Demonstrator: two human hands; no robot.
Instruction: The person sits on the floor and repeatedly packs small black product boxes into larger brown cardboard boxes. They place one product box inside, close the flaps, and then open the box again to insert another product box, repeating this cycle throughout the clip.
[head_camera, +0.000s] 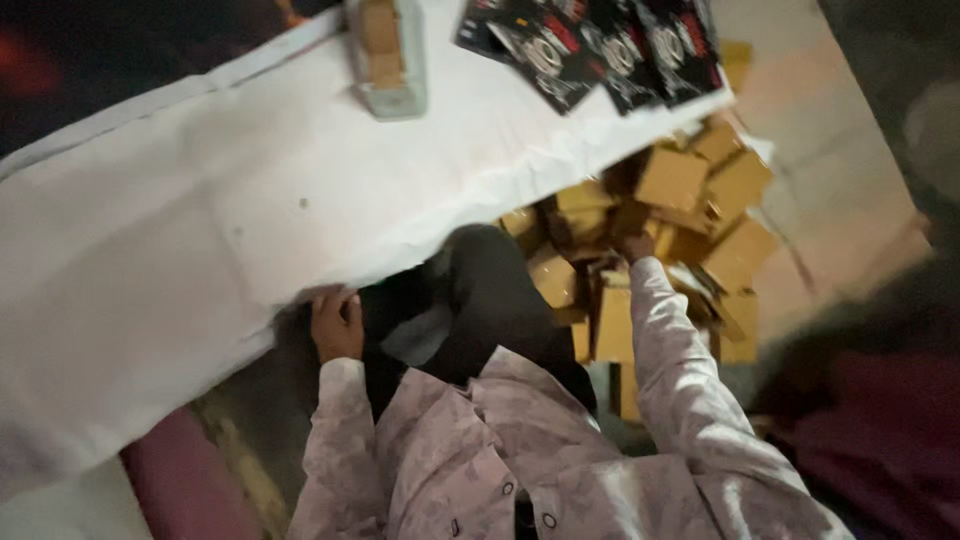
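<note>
nearest to us, our pale patterned sleeves run forward from the bottom of the view. our left hand (337, 322) rests at the near edge of the white desk (150, 250), fingers curled against the lip of the cloth; we cannot tell whether it pinches the cloth or only presses on it. our dark trouser knee (490, 290) shows between the two arms, just under the desk edge. our right hand (632, 245) reaches down past the knee into a heap of small yellow-brown cardboard boxes (690, 230) lying on the floor to the right of the desk; the hand is among them, touching the boxes, but blur hides whether its fingers are spread or closed on one. farther off, on the desk top, a tape dispenser (388, 60) stands near the far edge, and beside it to the right lies a fan of black printed packets (600, 50), overlapping one another.
</note>
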